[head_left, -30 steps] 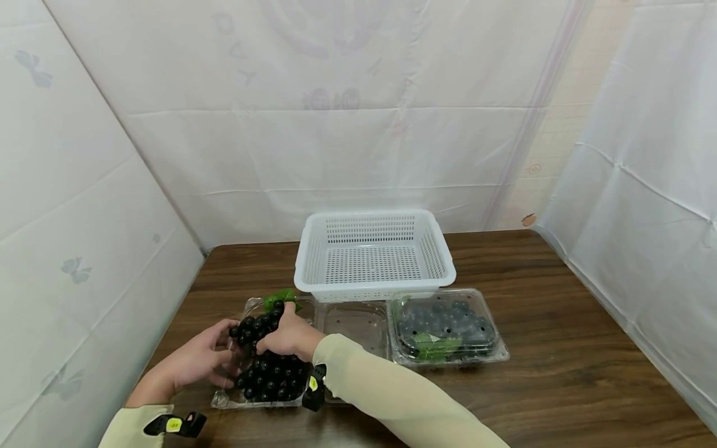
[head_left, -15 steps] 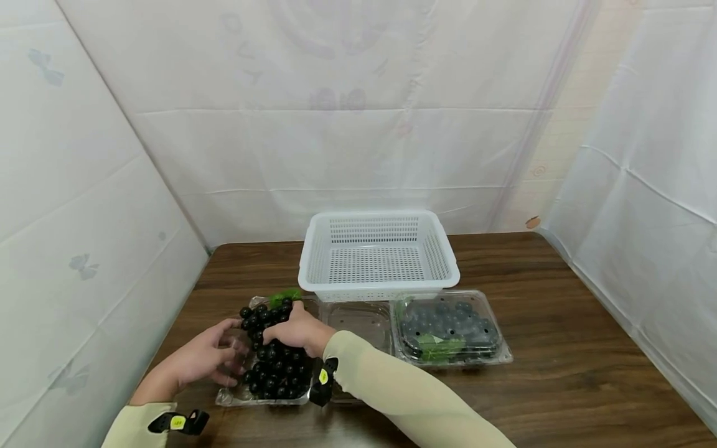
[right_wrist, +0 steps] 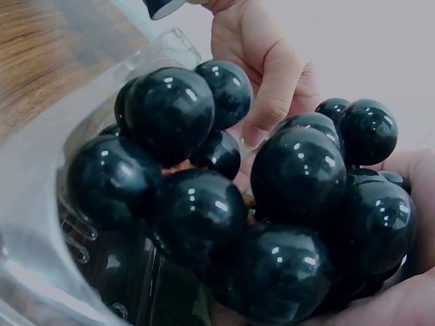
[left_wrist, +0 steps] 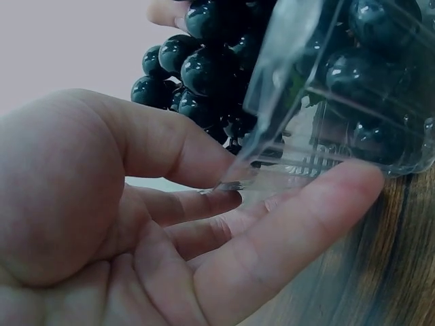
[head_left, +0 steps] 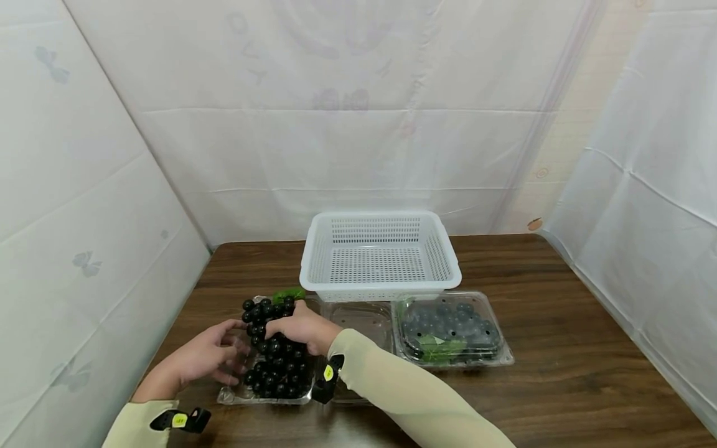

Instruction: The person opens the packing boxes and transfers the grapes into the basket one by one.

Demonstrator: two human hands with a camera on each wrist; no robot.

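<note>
A bunch of dark grapes (head_left: 277, 370) lies partly raised in the open clear plastic box (head_left: 238, 397) at the left of the table. My right hand (head_left: 305, 326) grips the upper part of this bunch from the right; in the right wrist view the fingers (right_wrist: 394, 305) curl under the grapes (right_wrist: 197, 214). At the box's left side is my left hand (head_left: 204, 358). The left wrist view shows that hand (left_wrist: 136, 197) pinching the box's thin plastic edge (left_wrist: 238, 183) between thumb and fingers. Green leaves (head_left: 288, 295) show at the box's far end.
Behind the boxes stands a white perforated basket (head_left: 381, 292). The clear lid (head_left: 361, 323) lies folded out to the right of the open box. Beyond it sits a closed clear box (head_left: 452, 330) of dark grapes with leaves. White cloth (head_left: 336, 149) hangs around the table.
My right hand has lifted the upper part of the grape bunch slightly, up and to the right. My left hand stays at the box's edge. The head view has shifted a little.
</note>
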